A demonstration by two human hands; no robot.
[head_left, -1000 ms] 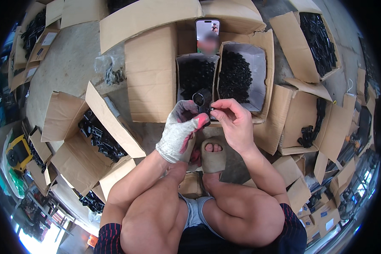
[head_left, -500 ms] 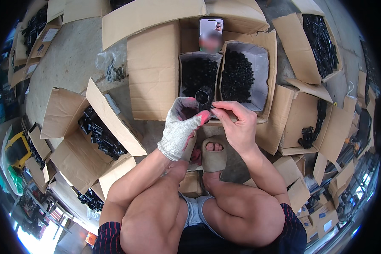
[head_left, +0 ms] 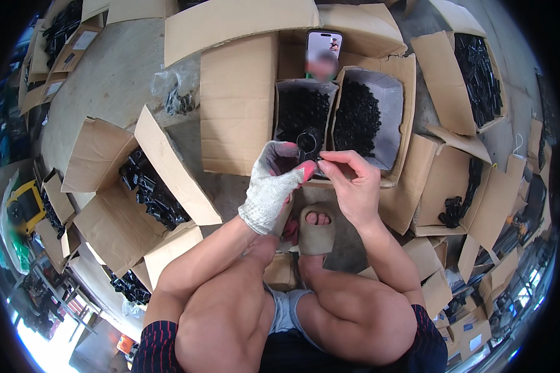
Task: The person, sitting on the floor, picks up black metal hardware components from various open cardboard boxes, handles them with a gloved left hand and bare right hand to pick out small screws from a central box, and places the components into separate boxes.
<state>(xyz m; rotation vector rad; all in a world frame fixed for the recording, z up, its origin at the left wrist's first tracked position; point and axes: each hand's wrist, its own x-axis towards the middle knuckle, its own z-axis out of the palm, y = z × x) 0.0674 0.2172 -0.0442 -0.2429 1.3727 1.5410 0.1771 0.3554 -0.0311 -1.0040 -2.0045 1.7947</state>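
In my left hand (head_left: 269, 193), in a white knit glove with pink-red fingertips, is a black ring-shaped plastic fitting (head_left: 310, 155), its round opening facing up. The glove's thumb and fingers close around its lower part. My bare right hand (head_left: 359, 191) pinches thumb and index finger together at the fitting's right side. Whatever lies between those fingertips is too small to make out. Just beyond the hands, a left bin (head_left: 284, 84) and a right bin (head_left: 389, 110) hold many small black parts.
The bins sit inside a large cardboard box (head_left: 236, 105), with a phone (head_left: 320, 46) propped at its back. Open cartons of black parts stand at left (head_left: 115, 230) and right (head_left: 410, 180). A clear plastic bag (head_left: 177, 87) lies on the floor. My sandalled feet are below my hands.
The boxes sit slightly farther right and lower in the view. Both hands stay together at the black fitting, with little change in their grip.
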